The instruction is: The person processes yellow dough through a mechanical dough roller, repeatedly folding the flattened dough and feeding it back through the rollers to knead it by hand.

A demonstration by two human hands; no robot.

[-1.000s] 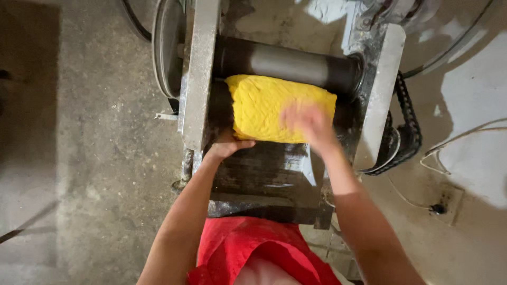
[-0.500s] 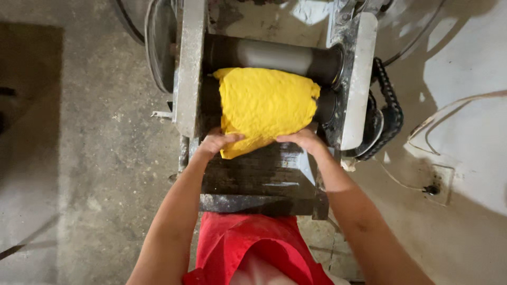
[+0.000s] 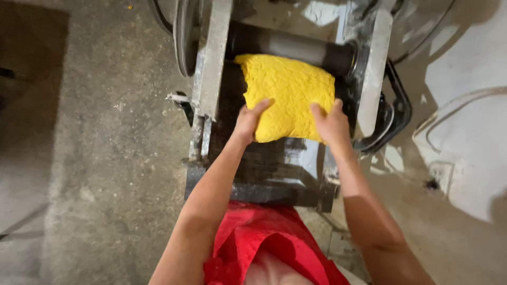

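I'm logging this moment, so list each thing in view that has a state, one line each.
yellow dough sheet: rough-surfaced, flat, far edge at the roller, near edge gripped at both corners.
left hand: closed on the sheet's near left corner.
right hand: closed on the sheet's near right corner.
roller: bare on top; whether it turns cannot be told.
machine frame: metal, dusted pale.
dark tray: under the sheet, shiny.

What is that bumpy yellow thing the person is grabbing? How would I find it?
Look at the grey metal roller machine standing on the concrete floor. Just below its dark roller lies a slab of yellow dough, with the left hand and right hand gripping its near edge. It is the only bright yellow, rough-textured thing there.
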